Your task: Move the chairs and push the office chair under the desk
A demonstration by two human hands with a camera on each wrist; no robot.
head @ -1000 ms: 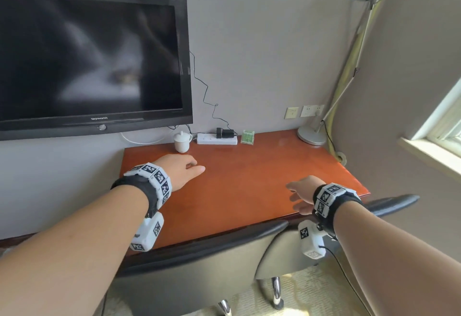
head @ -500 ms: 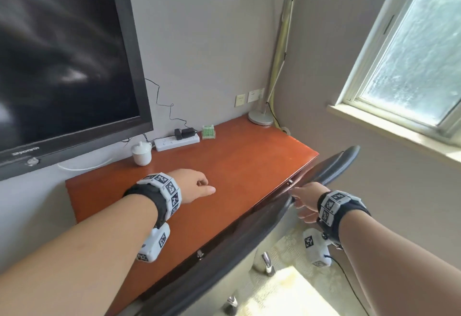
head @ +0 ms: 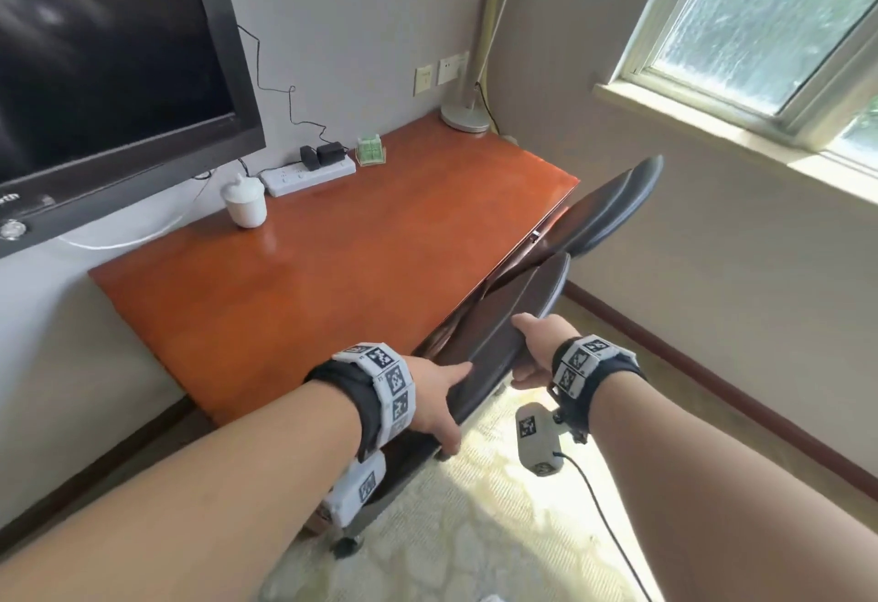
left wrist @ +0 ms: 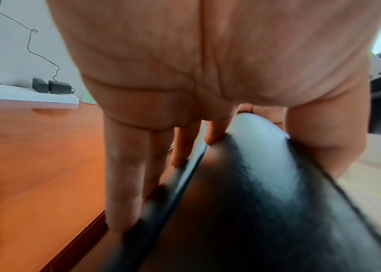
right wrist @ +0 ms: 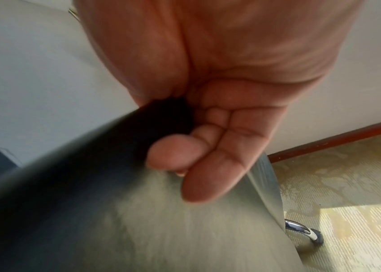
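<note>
Head view high, facing down at desk; wrist views close under palms; chair back shared.

The nearer chair's back hides the desk's front edge and its own seat. The television is cut off left of the desk. Both wrist views blur the chair rim.

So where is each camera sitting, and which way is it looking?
Head: on the person's head, looking down at the desk, both forearms and both hands gripping the near chair's back.
Left wrist: under the left hand, looking along its fingers at the chair back and desk.
Right wrist: under the right hand, looking at the chair back's grey rear, a chair wheel and the carpet.
Shared: all three show the chair back.
</note>
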